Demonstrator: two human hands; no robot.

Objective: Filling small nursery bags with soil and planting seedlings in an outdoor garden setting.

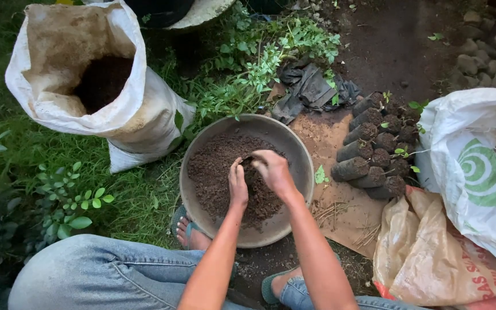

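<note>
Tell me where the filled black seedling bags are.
In the head view, the seedling bags lie stacked on brown paper right of the soil basin, beside the white sack.

Dull, scuffed metal-looking basin full of crumbly matt soil; woven plastic sack looks dusty; nursery bags are matt black plastic.

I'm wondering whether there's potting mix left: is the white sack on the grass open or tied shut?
Open. The white sack has its mouth rolled back, and dark soil shows deep inside, well below the rim.
</note>
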